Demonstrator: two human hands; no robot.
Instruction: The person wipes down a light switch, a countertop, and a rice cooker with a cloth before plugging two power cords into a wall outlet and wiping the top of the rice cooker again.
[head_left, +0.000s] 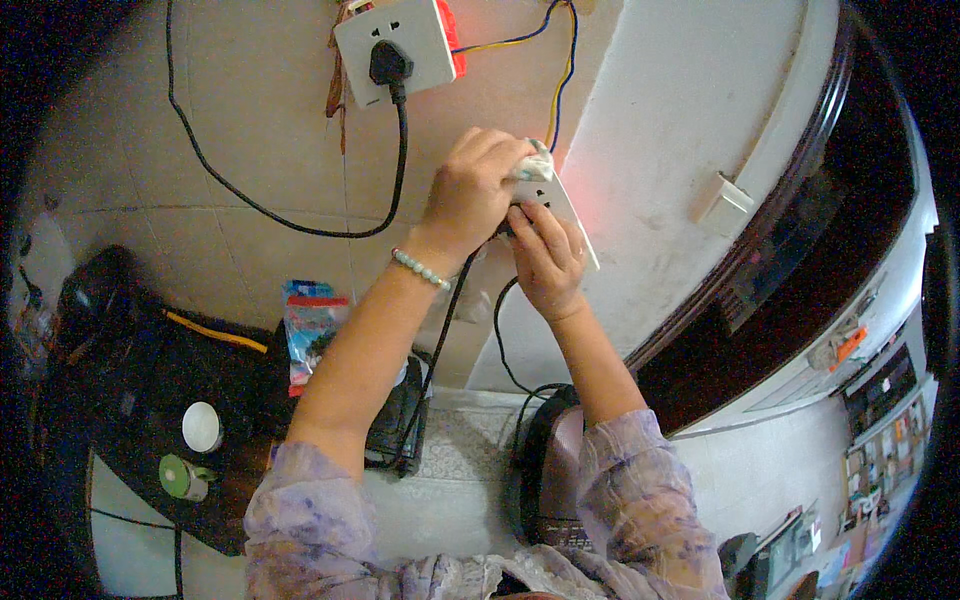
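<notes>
A white wall socket plate (564, 206) hangs out from the wall, with two slots showing between my hands. My left hand (472, 184), with a beaded bracelet (421, 268) on its wrist, pinches a crumpled whitish cloth or tissue (535, 166) against the plate's upper edge. Lower on the same plate, my right hand (551, 255) has its fingers on a black plug (505, 226), mostly hidden by both hands. From there a black cord (453, 315) runs down. Blue and yellow wires (556, 112) reach the plate from above.
Above left, a second socket plate (431, 45) with a red back box holds another black plug (390, 64). A dark table (135, 405) at left bears a white cup (202, 427), a green-lidded mug (180, 478) and a plastic packet (315, 330). A dark wood frame (780, 247) stands at right.
</notes>
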